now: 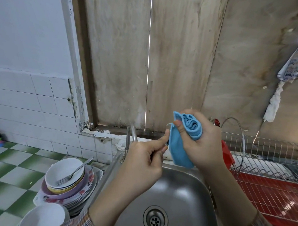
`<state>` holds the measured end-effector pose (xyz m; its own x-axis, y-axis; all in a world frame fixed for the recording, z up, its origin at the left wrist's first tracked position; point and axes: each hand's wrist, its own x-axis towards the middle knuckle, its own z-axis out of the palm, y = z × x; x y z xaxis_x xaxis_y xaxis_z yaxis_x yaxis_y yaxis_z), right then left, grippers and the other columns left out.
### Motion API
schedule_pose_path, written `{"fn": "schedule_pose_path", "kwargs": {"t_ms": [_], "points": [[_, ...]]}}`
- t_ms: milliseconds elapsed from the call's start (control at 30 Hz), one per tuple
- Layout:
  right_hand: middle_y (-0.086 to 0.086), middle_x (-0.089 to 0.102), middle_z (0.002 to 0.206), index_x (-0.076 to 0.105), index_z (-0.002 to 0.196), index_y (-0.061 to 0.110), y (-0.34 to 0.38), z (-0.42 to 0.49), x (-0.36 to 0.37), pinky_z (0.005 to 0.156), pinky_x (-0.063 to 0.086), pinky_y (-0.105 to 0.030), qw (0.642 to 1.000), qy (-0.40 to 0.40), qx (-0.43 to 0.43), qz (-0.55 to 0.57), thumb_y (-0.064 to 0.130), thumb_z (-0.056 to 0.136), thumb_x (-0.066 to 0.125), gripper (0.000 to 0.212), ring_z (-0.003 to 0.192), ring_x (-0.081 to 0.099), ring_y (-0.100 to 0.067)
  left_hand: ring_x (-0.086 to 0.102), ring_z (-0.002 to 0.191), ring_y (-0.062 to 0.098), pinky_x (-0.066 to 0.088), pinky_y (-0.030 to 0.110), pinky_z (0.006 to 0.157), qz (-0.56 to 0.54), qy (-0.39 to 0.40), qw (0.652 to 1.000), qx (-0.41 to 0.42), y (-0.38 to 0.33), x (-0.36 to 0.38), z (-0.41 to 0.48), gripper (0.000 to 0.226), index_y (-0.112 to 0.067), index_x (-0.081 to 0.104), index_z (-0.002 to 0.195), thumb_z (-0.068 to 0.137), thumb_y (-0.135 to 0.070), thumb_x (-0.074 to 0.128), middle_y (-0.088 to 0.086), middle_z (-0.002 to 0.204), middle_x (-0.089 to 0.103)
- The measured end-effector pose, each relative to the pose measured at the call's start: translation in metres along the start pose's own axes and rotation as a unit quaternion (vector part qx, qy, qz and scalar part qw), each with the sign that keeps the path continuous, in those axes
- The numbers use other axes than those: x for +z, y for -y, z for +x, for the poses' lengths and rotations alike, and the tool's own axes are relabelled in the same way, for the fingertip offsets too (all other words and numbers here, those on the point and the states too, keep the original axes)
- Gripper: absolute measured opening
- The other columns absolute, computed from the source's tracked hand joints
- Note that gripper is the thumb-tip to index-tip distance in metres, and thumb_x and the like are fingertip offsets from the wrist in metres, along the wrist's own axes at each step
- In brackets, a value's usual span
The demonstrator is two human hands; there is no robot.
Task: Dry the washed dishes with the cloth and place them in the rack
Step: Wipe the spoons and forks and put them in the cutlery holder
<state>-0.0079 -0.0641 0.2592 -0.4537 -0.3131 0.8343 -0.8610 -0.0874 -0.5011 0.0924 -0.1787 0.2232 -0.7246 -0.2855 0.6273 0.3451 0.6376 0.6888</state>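
Note:
Above the sink, my right hand grips a bunched blue cloth. The cloth is wrapped round the end of a thin metal utensil. Only a sliver of that utensil shows beside the cloth, so I cannot tell its kind. My left hand pinches its handle between thumb and fingers. At the left of the sink stands a stack of washed plates and bowls. A fork lies in the top white bowl. The wire dish rack stands to the right on a red tray, with no dishes visible in it.
The steel sink with its drain lies below my hands. A curved faucet rises just left of my left hand. Another white bowl sits at the bottom left. A wooden board wall stands behind, and green checked tiles cover the counter at left.

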Motion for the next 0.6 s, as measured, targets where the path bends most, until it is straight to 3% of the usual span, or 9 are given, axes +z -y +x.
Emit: {"fn": "schedule_pose_path", "kwargs": {"t_ms": [100,167,200,267,333,400,467,533,600], "points": [[0.012,0.067,0.084,0.06,0.096,0.022,0.0,-0.001,-0.004,0.07,0.049,-0.011,0.993,0.091,0.069,-0.008,0.015,0.083,0.075,0.021,0.08,0.065,0.0,0.031,0.048,0.002,0.03,0.013,0.049,0.063,0.02,0.998,0.021,-0.002,-0.009,0.003,0.051,-0.021,0.066,0.124,0.08,-0.008,0.043,-0.008,0.053,0.038],[0.013,0.066,0.08,0.061,0.092,0.022,-0.002,0.001,-0.01,0.068,0.045,-0.009,0.988,0.121,0.094,-0.031,0.018,0.083,0.075,0.017,0.079,0.063,0.001,0.033,0.046,0.002,0.03,0.011,0.05,0.1,0.059,0.993,0.033,-0.005,-0.019,0.008,0.045,-0.02,0.064,0.126,0.085,-0.009,0.048,0.004,0.062,0.033],[0.012,0.065,0.076,0.061,0.088,0.023,-0.001,0.002,-0.012,0.065,0.044,-0.008,0.985,0.132,0.1,-0.048,0.019,0.084,0.073,0.014,0.076,0.061,0.0,0.035,0.044,0.002,0.031,0.009,0.05,0.123,0.087,0.988,0.044,-0.005,-0.026,0.012,0.043,-0.019,0.062,0.128,0.087,-0.011,0.05,0.007,0.066,0.04],[0.006,0.063,0.071,0.06,0.08,0.021,-0.001,0.002,-0.017,0.059,0.041,-0.013,0.979,0.151,0.112,-0.073,0.019,0.088,0.068,0.012,0.072,0.058,-0.007,0.04,0.043,0.008,0.028,0.005,0.049,0.182,0.148,0.97,0.067,-0.006,-0.044,0.025,0.04,-0.018,0.061,0.129,0.09,-0.014,0.055,0.001,0.069,0.052],[-0.001,0.063,0.071,0.061,0.078,0.015,-0.003,-0.001,-0.018,0.058,0.041,-0.019,0.975,0.156,0.143,-0.068,0.018,0.09,0.066,0.013,0.069,0.057,-0.013,0.049,0.051,0.006,0.029,0.003,0.049,0.259,0.183,0.942,0.111,-0.01,-0.06,0.042,0.037,-0.021,0.063,0.127,0.091,-0.013,0.062,-0.009,0.059,0.058],[-0.01,0.064,0.075,0.061,0.078,0.011,-0.004,-0.004,-0.016,0.063,0.045,-0.029,0.971,0.139,0.192,-0.029,0.018,0.09,0.066,0.015,0.068,0.057,-0.017,0.054,0.05,0.006,0.04,0.015,0.047,0.354,0.14,0.905,0.189,-0.01,-0.068,0.056,0.036,-0.026,0.067,0.123,0.087,-0.026,0.062,-0.007,0.047,0.058],[-0.014,0.064,0.075,0.059,0.078,0.008,-0.003,-0.008,-0.01,0.066,0.048,-0.033,0.961,0.081,0.257,0.053,0.014,0.09,0.067,0.015,0.072,0.059,-0.019,0.061,0.062,0.013,0.046,0.025,0.057,0.413,0.032,0.875,0.25,-0.006,-0.067,0.066,0.04,-0.029,0.068,0.119,0.084,-0.04,0.055,-0.007,0.06,0.066],[-0.002,0.066,0.07,0.06,0.078,0.011,-0.001,-0.013,0.0,0.064,0.052,-0.03,0.935,-0.021,0.322,0.147,0.012,0.088,0.068,0.012,0.069,0.064,-0.014,0.06,0.093,0.018,0.043,0.038,0.083,0.402,-0.104,0.864,0.285,0.0,-0.057,0.068,0.037,-0.025,0.069,0.12,0.086,-0.037,0.061,-0.007,0.086,0.073],[0.006,0.067,0.061,0.061,0.077,0.013,0.003,-0.018,0.012,0.058,0.054,-0.025,0.899,-0.121,0.362,0.217,0.01,0.087,0.068,0.013,0.063,0.065,-0.01,0.049,0.124,0.023,0.036,0.046,0.103,0.343,-0.225,0.87,0.274,0.0,-0.037,0.06,0.04,-0.018,0.063,0.127,0.088,-0.023,0.069,0.003,0.126,0.065]]}}
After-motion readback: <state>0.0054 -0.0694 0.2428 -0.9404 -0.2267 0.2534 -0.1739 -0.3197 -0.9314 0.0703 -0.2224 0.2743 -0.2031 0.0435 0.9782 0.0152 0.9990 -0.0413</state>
